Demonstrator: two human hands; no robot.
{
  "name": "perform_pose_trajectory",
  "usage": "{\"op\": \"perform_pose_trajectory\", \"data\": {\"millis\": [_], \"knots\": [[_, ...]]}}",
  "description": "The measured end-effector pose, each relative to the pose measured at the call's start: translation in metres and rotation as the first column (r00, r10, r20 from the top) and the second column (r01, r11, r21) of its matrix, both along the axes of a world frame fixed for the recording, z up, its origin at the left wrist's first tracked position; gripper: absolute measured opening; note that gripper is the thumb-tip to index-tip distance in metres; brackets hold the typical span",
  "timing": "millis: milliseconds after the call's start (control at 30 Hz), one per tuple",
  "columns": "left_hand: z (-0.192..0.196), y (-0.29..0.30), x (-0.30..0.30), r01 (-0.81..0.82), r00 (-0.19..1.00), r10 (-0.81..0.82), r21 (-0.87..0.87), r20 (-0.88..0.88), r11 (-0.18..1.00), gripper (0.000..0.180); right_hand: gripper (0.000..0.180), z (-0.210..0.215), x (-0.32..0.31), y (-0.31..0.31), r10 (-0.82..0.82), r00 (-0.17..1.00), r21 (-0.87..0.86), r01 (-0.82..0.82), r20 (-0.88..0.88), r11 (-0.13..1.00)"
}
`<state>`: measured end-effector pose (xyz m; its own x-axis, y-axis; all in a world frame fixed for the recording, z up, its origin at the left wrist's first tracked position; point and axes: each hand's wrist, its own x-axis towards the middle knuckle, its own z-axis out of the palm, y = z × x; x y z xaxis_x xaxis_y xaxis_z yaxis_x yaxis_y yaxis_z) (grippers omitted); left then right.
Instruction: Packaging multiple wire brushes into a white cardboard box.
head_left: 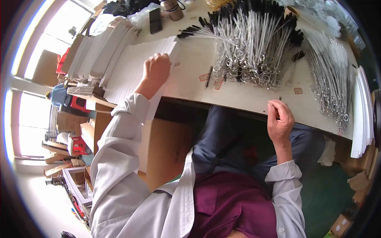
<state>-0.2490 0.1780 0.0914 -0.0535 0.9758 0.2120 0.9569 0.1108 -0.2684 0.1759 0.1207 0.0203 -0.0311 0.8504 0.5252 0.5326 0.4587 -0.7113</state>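
Observation:
My left hand (156, 73) is closed over the right end of a row of slim white boxes (125, 69), its fingers curled round the outermost white box (170, 49). That box slants down past the table's front edge. Just over the front edge of the table, my right hand (281, 122) is held with fingers bent in and thumb close to them; nothing shows between them. Beyond it lies a big pile of wire-handled brushes (254, 47) with black bristles and ring ends. Farther right is a bundle of brushes with pale bristles (327, 75).
A phone (155, 21) and a metal flask (172, 9) stand at the back. More white boxes (362, 115) lean at the table's right end. A loose black brush (297, 57) lies beside the pile. An open carton (168, 150) sits below the table, left of my legs.

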Motion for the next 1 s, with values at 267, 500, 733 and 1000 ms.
{"op": "perform_pose_trajectory", "data": {"millis": [267, 500, 733, 1000], "knots": [[0.036, -0.030, 0.059, 0.267, 0.939, -0.281, 0.094, 0.198, 0.959, 0.037, 0.005, 0.004, 0.004, 0.002, 0.113, 0.982, 0.095, -0.100, -0.151, 0.991], [0.004, -0.064, 0.125, 0.259, 0.757, -0.310, 0.171, 0.576, 0.951, 0.027, 0.016, 0.045, 0.143, -0.009, -0.337, 0.941, 0.021, 0.337, 0.037, 0.941], [-0.068, -0.072, 0.129, 0.248, 0.696, -0.462, 0.420, 0.550, 0.873, 0.025, 0.047, 0.038, 0.326, -0.017, -0.687, 0.354, 0.283, 0.720, 0.635, 0.633], [-0.099, -0.061, 0.132, 0.247, 0.741, -0.531, 0.568, 0.412, 0.785, 0.024, 0.062, 0.036, 0.386, -0.014, -0.592, 0.135, 0.274, 0.790, 0.794, 0.549]]}}
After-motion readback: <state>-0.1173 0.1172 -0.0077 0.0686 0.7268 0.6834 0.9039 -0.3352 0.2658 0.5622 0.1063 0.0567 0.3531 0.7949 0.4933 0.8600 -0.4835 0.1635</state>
